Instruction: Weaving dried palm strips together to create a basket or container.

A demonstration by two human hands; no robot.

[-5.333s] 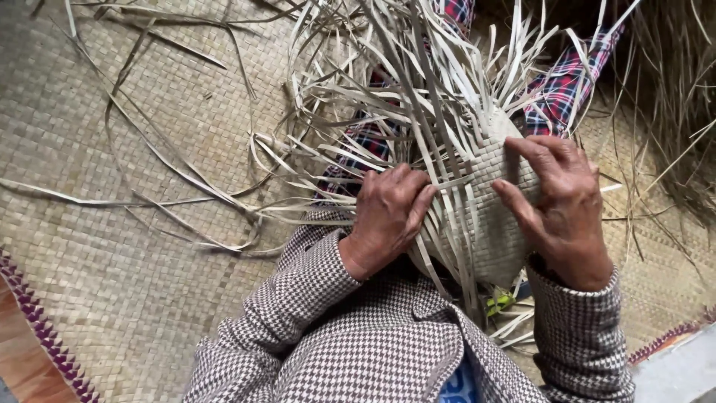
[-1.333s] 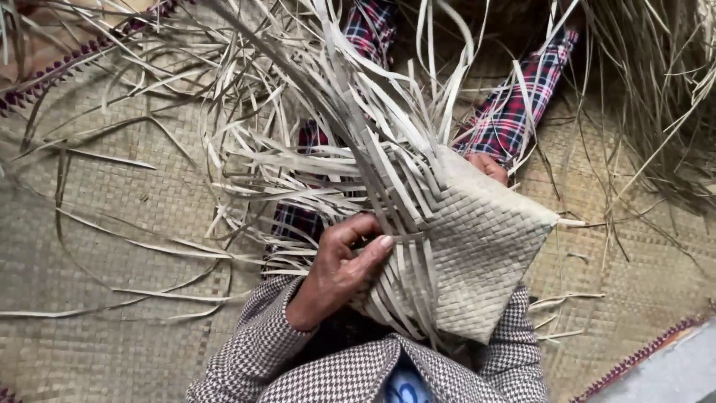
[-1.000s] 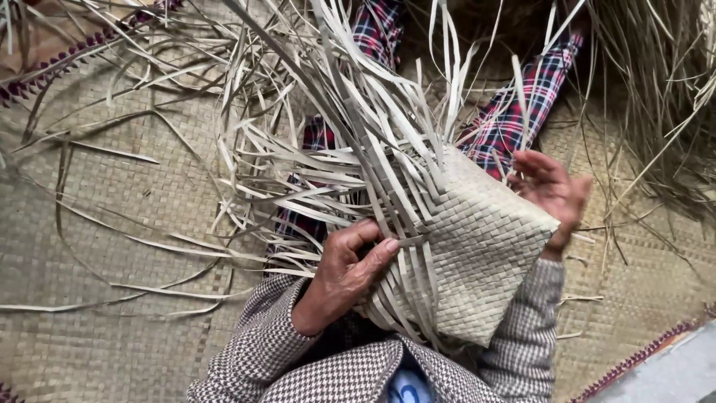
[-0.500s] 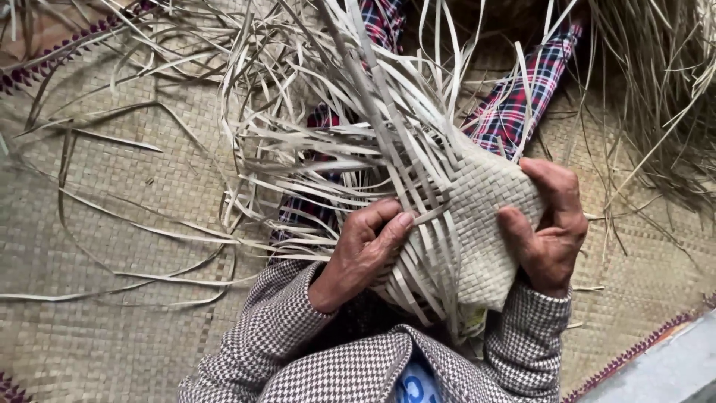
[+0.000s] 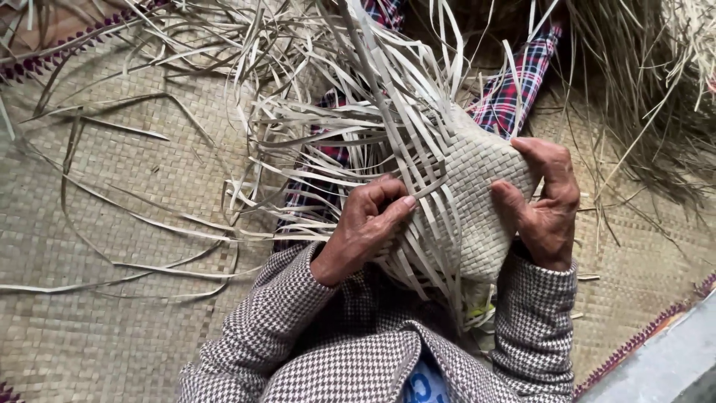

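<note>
Head view: half-woven straw piece (image 5: 477,201) held in the lap, above the plaid-trousered legs (image 5: 514,89). Tight checker weave finished on the right-hand part, rounded and closed there; by the look of it perhaps half done. Left-hand part unfinished: many loose straw strips (image 5: 335,127) fanning out up and to the left, not yet interlaced, some hanging below toward the houndstooth jacket (image 5: 358,351).

Left hand (image 5: 365,227) at the boundary between weave and loose ends, grip closed, thumb and fingers pinching a few strips at the edge of the weave. Right hand (image 5: 544,209) cupped around the finished side, grip curled against the woven surface, steadying it.

Beneath all of it, woven floor mat (image 5: 112,246) with stray single strips lying across it. Heap of dry raw straw (image 5: 656,97) at upper right, well apart from the hands. Grey ledge (image 5: 664,358) at lower right corner.
</note>
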